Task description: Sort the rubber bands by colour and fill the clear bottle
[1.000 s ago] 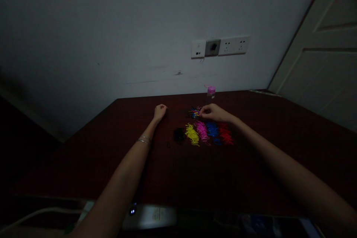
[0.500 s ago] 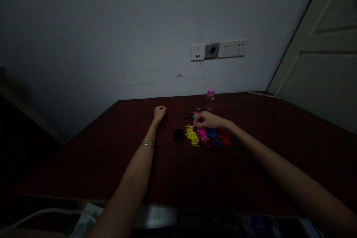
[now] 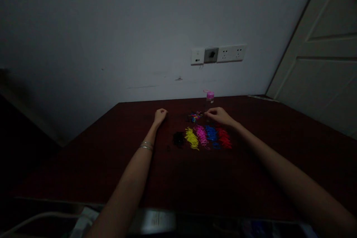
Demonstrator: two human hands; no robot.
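Picking stage, I'd judge: right hand (image 3: 219,115) pinched, fingertips together, contents unclear, just right of the far multicoloured heap of thin stringy loops (image 3: 195,116), beyond five single-colour piles (image 3: 201,134); left hand (image 3: 161,115) curled, farther left; next pick needs light pinch.

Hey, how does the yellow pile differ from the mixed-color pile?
The yellow pile is one color; the mixed pile shows several, including blue and pink. The yellow pile lies nearer the person, while the mixed pile sits farther back, by the right hand. Both lie on the dark table.
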